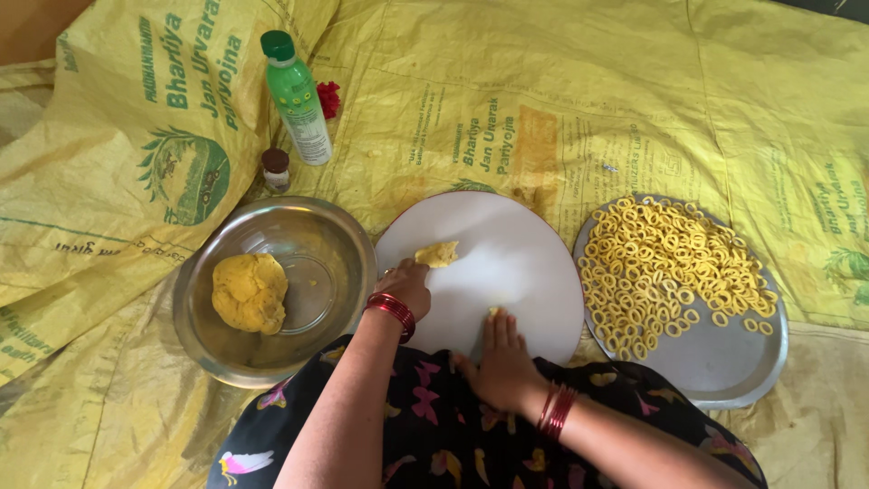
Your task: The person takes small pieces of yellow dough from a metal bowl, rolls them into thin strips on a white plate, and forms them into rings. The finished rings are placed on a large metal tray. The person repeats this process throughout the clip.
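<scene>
A round white board [520, 263] lies in front of me. My left hand [405, 285], with red bangles on the wrist, rests on the board's left edge and holds a small lump of yellow dough [437, 254]. My right hand [501, 362] lies flat, palm down, on the board's near edge, with a tiny bit of dough [493, 311] at its fingertips. A steel bowl [344, 244] at the left holds a large ball of yellow dough [249, 292]. A steel plate [724, 358] at the right carries several small yellow dough rings [665, 267].
Yellow printed sacking [561, 100] covers the floor. A green bottle with a green cap [297, 95] and a small brown-capped vial [275, 168] stand beyond the bowl, next to something small and red [329, 98]. My dark patterned clothing [434, 426] fills the bottom of the view.
</scene>
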